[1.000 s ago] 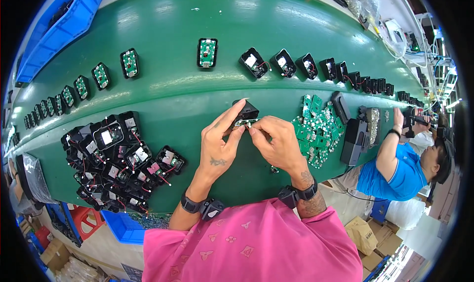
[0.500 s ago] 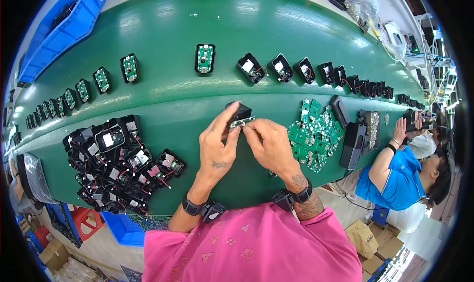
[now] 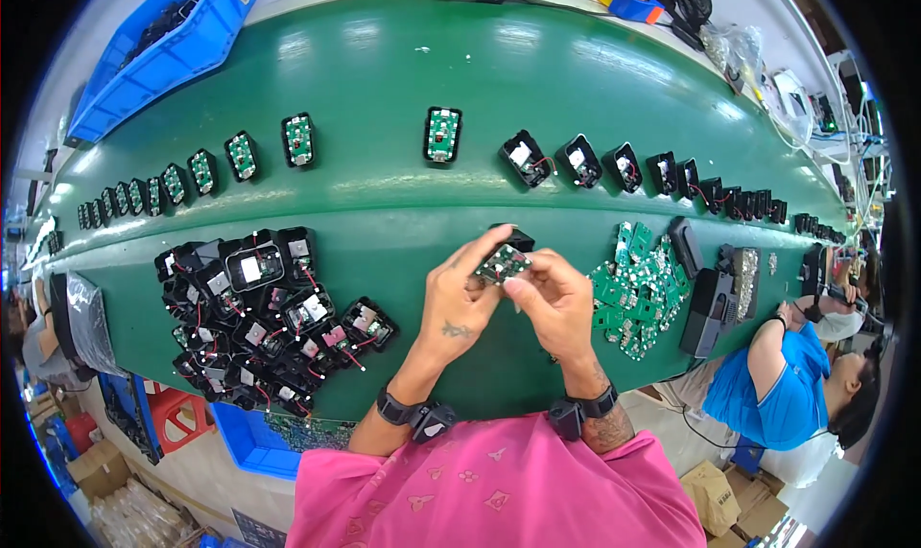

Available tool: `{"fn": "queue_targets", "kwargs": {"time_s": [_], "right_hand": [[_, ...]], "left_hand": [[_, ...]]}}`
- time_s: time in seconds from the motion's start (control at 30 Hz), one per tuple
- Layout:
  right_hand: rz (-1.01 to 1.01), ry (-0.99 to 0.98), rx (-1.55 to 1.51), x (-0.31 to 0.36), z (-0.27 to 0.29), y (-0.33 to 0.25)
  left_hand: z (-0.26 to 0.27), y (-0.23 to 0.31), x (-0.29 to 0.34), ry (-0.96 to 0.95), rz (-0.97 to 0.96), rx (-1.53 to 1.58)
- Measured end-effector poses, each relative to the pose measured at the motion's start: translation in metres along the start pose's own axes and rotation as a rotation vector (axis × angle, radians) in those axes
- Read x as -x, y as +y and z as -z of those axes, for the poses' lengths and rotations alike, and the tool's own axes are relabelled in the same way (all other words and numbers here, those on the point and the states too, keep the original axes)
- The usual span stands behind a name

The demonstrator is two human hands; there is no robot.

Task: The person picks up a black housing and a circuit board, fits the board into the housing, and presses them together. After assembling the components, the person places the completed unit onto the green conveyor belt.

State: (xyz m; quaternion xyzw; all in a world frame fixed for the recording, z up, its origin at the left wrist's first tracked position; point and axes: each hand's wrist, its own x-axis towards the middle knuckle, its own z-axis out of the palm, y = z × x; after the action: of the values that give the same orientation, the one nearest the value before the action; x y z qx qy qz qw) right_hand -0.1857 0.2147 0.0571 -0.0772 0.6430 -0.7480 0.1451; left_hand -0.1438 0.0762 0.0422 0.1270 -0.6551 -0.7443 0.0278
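A small black plastic housing [image 3: 518, 237] is held up over the bench between my hands, with a green circuit board [image 3: 503, 263] at its open face. My left hand [image 3: 459, 297] grips the housing from the left, index finger along its far side. From the right, my right hand [image 3: 554, 303] closes on it, its thumb against the board's near edge. Whether the board sits fully inside is hidden by my fingers. To the left lies a heap of black housings [image 3: 257, 270] with red wires. A pile of loose green circuit boards [image 3: 638, 289] lies to the right.
Beyond my hands runs a row of housings, boards showing on the left [image 3: 298, 140], wired open ones [image 3: 527, 159] on the right. A blue bin [image 3: 158, 78] stands far left. Black cases [image 3: 708, 308] lie beside the boards. A person in blue [image 3: 772, 380] works at right.
The housing has turned in my hands, so the board's face now shows upward. My right thumb has shifted onto the board's edge. The whole view has moved slightly.
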Motion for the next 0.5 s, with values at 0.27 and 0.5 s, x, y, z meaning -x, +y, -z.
{"fn": "queue_targets", "kwargs": {"time_s": [0.27, 0.5], "right_hand": [[-0.133, -0.092, 0.31, -0.005, 0.027, -0.004], [-0.156, -0.186, 0.472, -0.003, 0.008, -0.021]], "left_hand": [[-0.004, -0.007, 0.0, 0.015, -0.091, -0.105], [-0.006, -0.008, 0.0, 0.176, -0.269, -0.244]]}}
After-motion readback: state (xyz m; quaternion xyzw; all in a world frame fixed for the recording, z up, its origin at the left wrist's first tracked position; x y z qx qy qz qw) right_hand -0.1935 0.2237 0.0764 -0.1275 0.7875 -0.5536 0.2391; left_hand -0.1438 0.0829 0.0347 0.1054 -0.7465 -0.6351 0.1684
